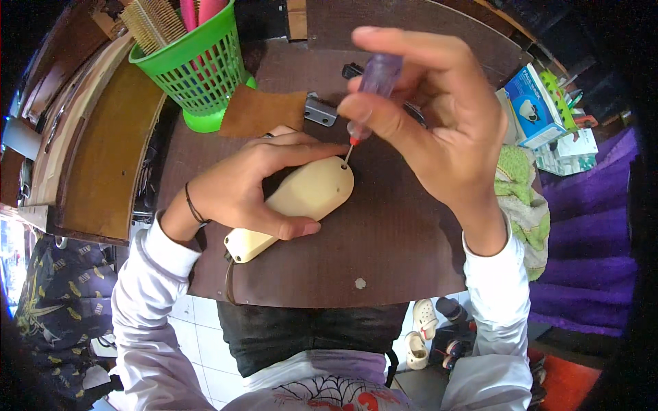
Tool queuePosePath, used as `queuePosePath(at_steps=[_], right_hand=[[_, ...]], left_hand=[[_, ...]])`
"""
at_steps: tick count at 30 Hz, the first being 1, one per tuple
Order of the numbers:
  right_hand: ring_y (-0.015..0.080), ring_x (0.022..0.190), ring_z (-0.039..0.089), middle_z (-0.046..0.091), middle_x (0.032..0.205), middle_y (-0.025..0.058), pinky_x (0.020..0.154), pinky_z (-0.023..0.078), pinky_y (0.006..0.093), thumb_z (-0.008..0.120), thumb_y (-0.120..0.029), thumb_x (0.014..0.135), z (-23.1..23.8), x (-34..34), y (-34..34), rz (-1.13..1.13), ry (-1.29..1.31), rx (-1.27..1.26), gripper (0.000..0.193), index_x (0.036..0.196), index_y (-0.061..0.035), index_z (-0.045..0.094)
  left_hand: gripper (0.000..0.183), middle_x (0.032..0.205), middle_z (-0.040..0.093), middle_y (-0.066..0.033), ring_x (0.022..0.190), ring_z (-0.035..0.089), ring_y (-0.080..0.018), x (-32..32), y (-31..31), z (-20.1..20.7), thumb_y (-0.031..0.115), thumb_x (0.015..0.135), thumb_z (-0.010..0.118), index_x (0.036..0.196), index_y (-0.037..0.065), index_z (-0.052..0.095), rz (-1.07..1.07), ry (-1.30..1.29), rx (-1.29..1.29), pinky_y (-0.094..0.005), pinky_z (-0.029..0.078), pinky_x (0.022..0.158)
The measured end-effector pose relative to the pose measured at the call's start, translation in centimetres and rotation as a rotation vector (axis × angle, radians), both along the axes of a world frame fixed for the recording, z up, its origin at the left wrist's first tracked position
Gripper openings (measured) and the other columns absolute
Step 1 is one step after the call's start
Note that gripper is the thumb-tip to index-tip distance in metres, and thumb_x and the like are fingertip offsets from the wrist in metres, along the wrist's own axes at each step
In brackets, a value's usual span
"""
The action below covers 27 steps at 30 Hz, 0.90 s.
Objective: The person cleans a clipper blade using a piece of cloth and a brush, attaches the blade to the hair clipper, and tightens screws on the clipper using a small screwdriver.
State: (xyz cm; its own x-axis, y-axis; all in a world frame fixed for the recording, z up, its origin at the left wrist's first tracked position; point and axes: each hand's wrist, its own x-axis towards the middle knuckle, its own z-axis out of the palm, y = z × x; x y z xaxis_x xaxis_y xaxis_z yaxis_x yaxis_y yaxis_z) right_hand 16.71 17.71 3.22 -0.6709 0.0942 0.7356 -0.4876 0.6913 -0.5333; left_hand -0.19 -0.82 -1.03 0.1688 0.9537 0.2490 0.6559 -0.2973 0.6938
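In the head view, here you are, right hand [445, 113] pinching the purple screwdriver [381, 74] in closed fingers, its tip at a corner hole of the cream casing [312, 193], which your half-curled left hand [257, 168] clasps over the brown table [387, 240], while the green basket [229, 77] beyond holds tan bristly pieces [154, 26] and pink ones [210, 9].

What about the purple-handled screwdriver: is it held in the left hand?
No, the right hand grips the screwdriver, while the left hand holds the cream-coloured casing on the table.
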Motion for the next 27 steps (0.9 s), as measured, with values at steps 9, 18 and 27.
queuePosePath(at_steps=[9,18,27], right_hand=[[0.0145,0.092,0.071,0.071,0.110,0.0124,0.080,0.058,0.0257,0.073,-0.004,0.096,0.1,-0.6,-0.5,0.127,-0.023,0.023,0.041,0.133,0.0055,0.057],[0.0112,0.072,0.069,0.069,0.084,0.0068,0.061,0.052,0.0243,0.070,-0.007,0.098,3.4,0.5,-1.3,-0.253,-0.094,0.280,0.015,0.110,0.0008,0.066],[0.0147,0.044,0.051,0.050,0.054,0.0049,0.047,0.038,0.0287,0.078,-0.016,0.093,7.0,-0.9,-2.8,-0.231,-0.223,0.556,0.026,0.078,-0.0051,0.059]], left_hand=[[0.084,0.133,0.065,-0.0185,0.122,0.061,-0.0353,-0.1,-0.3,-0.1,0.023,0.069,0.091,0.142,0.000,0.057,0.023,0.009,-0.017,-0.0425,0.047,0.106],[0.084,0.126,0.065,-0.0174,0.116,0.063,-0.0343,-0.5,-0.5,0.3,0.026,0.069,0.091,0.142,0.002,0.057,0.071,-0.040,-0.053,-0.0404,0.050,0.101],[0.074,0.124,0.062,-0.0203,0.114,0.064,-0.0368,0.9,-1.0,-0.7,0.025,0.072,0.089,0.134,0.000,0.060,0.098,-0.048,0.014,-0.0417,0.053,0.096]])
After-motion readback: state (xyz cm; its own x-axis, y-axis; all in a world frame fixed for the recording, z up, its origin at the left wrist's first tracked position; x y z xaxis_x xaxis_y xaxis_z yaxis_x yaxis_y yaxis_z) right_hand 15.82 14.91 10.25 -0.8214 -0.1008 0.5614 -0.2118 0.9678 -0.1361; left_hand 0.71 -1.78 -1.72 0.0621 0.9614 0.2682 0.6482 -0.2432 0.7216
